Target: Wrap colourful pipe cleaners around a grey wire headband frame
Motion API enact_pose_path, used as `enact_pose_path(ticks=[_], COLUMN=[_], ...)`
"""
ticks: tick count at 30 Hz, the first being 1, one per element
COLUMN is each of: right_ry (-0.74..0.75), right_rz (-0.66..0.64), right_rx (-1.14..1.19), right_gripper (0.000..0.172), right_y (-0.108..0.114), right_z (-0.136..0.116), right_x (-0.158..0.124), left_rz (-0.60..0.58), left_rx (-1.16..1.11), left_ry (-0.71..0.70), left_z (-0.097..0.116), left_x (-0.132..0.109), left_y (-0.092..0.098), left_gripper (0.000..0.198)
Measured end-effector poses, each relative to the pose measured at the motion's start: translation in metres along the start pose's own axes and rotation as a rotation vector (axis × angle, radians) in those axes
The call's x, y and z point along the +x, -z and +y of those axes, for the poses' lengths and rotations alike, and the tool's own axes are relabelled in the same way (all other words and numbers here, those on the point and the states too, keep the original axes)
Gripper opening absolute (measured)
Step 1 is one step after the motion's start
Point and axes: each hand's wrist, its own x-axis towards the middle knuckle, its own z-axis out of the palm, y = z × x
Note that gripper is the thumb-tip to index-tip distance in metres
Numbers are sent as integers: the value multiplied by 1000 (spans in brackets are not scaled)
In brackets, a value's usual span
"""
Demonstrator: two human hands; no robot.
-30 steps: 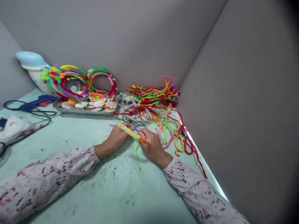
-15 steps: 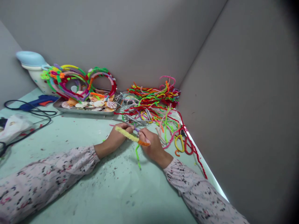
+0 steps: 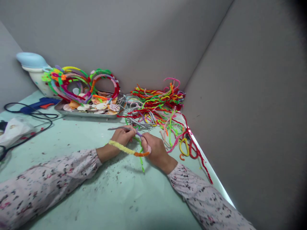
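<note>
Well, a tray [image 3: 88,116] holds shells [image 3: 102,106], hands [image 3: 122,138] [image 3: 154,148] a band [image 3: 122,147]

Blue-lidded white container [image 3: 39,80], shells [image 3: 101,106] in metal tray [image 3: 88,115], blue glue gun [image 3: 35,106]

A plain grey back wall [image 3: 134,41], a paler grey left wall [image 3: 9,64] and a darker grey right wall [image 3: 254,111] meet at 2 corners behind a flat, pale mint-green tabletop [image 3: 120,201], dark-flecked, its right edge brightly lit.
</note>
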Motion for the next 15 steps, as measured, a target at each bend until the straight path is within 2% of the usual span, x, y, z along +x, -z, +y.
enact_pose_path(ticks=[7,15], right_ry=[-38,-43], right_rz=[33,33], right_rx=[25,42], right_gripper=[25,25], right_y=[0,-1], right_z=[3,4], right_x=[1,1], left_rz=[-3,-14], left_rx=[-58,-52], left_ry=[68,56], left_z=[0,-1], left_x=[0,1], left_y=[-5,-4], left_gripper=[22,21])
